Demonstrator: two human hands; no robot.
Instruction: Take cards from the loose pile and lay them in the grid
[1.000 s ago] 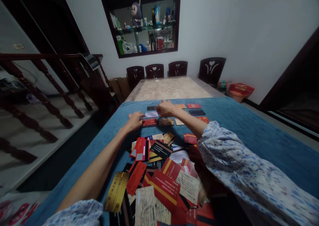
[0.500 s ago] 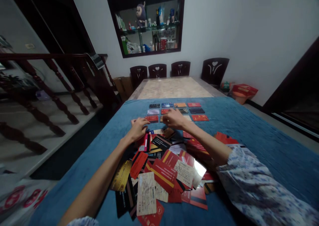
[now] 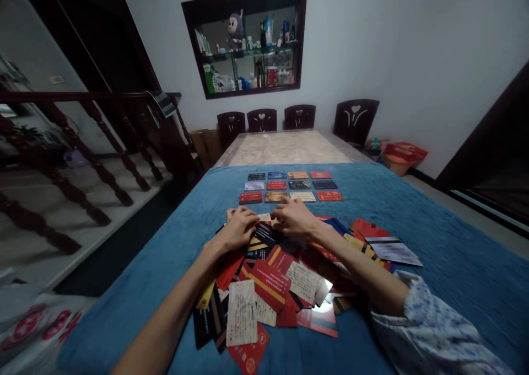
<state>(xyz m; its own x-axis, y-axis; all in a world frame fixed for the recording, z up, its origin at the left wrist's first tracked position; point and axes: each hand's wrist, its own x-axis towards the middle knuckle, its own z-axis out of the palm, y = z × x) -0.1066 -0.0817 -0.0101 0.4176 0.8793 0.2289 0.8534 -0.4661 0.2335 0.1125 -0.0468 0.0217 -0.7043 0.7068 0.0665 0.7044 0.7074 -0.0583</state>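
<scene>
A heap of mixed cards point(image 3: 268, 281), red, black, gold and cream, lies on the blue cloth point(image 3: 165, 253). Beyond it, small card stacks stand in three rows, among them a red stack point(image 3: 250, 197), a gold stack point(image 3: 275, 197) and a cream stack point(image 3: 302, 196). My left hand point(image 3: 239, 226) rests on the heap's far left edge, fingers bent; whether it grips a card is not visible. My right hand point(image 3: 294, 216) is at the heap's far edge just before the gold stack, fingers curled down near a cream card point(image 3: 264, 217); its fingertips are partly hidden.
White-and-blue cards point(image 3: 392, 249) lie at the heap's right. The bare stone tabletop point(image 3: 285, 148) extends behind the cloth, with dark chairs point(image 3: 356, 120) around it. A wooden railing point(image 3: 82, 96) is on the left, and a plastic bag point(image 3: 37, 331) lower left.
My right hand has moved back from the rows of stacks to the heap's far edge, uncovering the middle stacks. My left hand has shifted right and nearer, onto the heap.
</scene>
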